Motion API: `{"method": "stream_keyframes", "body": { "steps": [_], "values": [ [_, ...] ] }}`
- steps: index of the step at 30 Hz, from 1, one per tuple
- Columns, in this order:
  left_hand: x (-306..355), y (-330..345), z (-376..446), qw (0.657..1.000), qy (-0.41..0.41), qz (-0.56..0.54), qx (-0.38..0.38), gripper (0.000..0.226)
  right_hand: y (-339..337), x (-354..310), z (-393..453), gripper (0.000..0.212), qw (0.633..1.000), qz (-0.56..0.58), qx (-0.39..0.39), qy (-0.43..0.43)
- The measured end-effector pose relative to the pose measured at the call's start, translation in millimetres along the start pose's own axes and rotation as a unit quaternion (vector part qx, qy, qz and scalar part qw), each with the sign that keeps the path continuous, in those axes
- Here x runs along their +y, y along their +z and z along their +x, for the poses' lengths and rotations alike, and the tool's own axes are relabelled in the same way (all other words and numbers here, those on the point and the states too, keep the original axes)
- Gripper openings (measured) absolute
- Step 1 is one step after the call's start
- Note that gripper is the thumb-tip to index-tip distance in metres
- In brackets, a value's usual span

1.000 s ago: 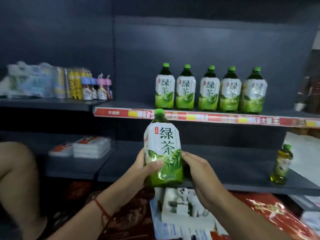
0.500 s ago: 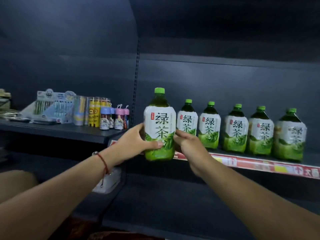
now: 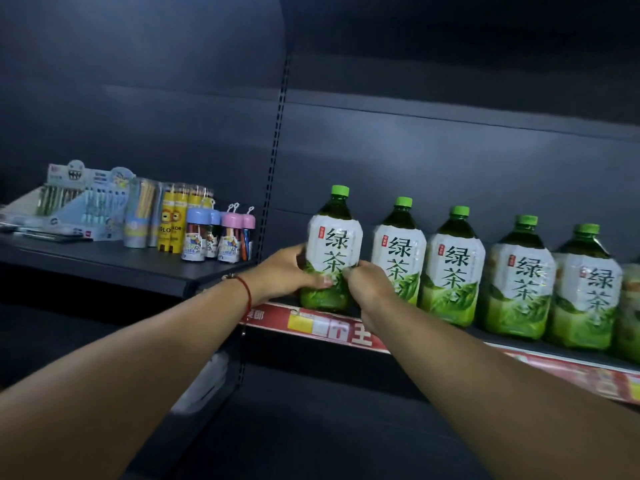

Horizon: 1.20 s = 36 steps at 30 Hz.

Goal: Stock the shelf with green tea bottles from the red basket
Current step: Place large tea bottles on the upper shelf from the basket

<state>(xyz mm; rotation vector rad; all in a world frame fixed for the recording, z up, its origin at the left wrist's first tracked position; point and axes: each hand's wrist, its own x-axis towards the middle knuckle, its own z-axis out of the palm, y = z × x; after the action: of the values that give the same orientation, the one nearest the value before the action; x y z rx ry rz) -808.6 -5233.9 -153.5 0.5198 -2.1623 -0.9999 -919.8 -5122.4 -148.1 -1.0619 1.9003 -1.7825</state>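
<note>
Both hands hold 1 green tea bottle [image 3: 332, 251] upright at the left end of the row on the shelf [image 3: 346, 323]. The left hand [image 3: 287, 271] and right hand [image 3: 367, 285] curl their fingers round its lower body. At least 4 bottles [image 3: 519, 275] already stand to its right. Release appears to remain. The red basket is out of view, so remaining stock cannot be judged.

Green tea bottle [image 3: 333, 251] is gripped by L hand [image 3: 287, 271] & R hand [image 3: 369, 284], upright on shelf [image 3: 485, 336], left end of bottle row [image 3: 502, 275].
</note>
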Motion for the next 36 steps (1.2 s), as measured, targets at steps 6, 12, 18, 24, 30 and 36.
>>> {"method": "stream_keyframes", "body": {
  "steps": [6, 12, 18, 24, 30, 36],
  "values": [
    [-6.5, 9.6, 3.9, 0.996, 0.034, 0.073, 0.031, 0.067, 4.9, 6.5, 13.1, 0.038, 0.999, -0.036, -0.018, -0.019],
    [-6.9, 21.0, -26.7, 0.939, 0.081, 0.298, 0.150, 0.070, -21.4, 5.3, -24.3, 0.046, 0.920, -0.347, -0.051, -0.176],
    [1.0, 54.6, -100.9, 0.885, 0.115, 0.432, 0.133, 0.065, -66.7, 25.4, -88.8, 0.067, 0.777, -0.573, -0.089, -0.245],
    [8.7, 125.8, -173.8, 0.886, 0.143, 0.439, 0.049, 0.061, -125.2, 67.5, -168.5, 0.067, 0.771, -0.597, -0.104, -0.195],
    [9.9, 231.4, -242.7, 0.882, 0.175, 0.435, -0.043, 0.064, -207.1, 141.4, -259.0, 0.070, 0.761, -0.631, -0.118, -0.092],
    [22.2, 343.9, -316.7, 0.880, 0.210, 0.388, -0.177, 0.060, -303.5, 238.0, -355.1, 0.073, 0.735, -0.668, -0.102, 0.061]
  ]
}}
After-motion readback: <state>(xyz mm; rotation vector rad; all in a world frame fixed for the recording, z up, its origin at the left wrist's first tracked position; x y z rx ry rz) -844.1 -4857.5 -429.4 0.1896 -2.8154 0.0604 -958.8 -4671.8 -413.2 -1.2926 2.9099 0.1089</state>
